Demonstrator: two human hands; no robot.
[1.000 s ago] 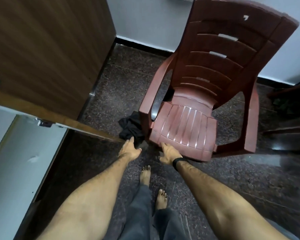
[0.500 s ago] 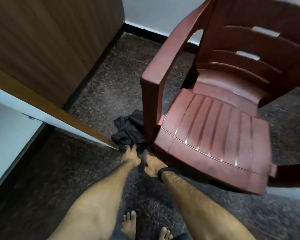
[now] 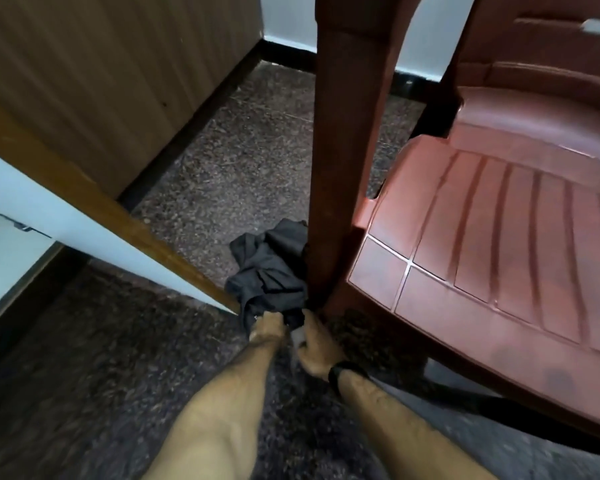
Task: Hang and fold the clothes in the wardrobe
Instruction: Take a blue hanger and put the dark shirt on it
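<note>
The dark garment (image 3: 270,271) lies crumpled on the speckled floor (image 3: 222,174), wedged between the lower corner of the open wardrobe door (image 3: 125,216) and the front leg of the red plastic chair (image 3: 499,230), touching both. The left hand (image 3: 265,327) grips the near edge of the cloth with fingers curled into it. The right hand (image 3: 317,348), a black band (image 3: 340,370) on its wrist, pinches the same edge just beside the left, close against the chair leg base. Open floor extends behind the garment toward the black skirting. The chair seat overhangs the floor to the right of the hands.
</note>
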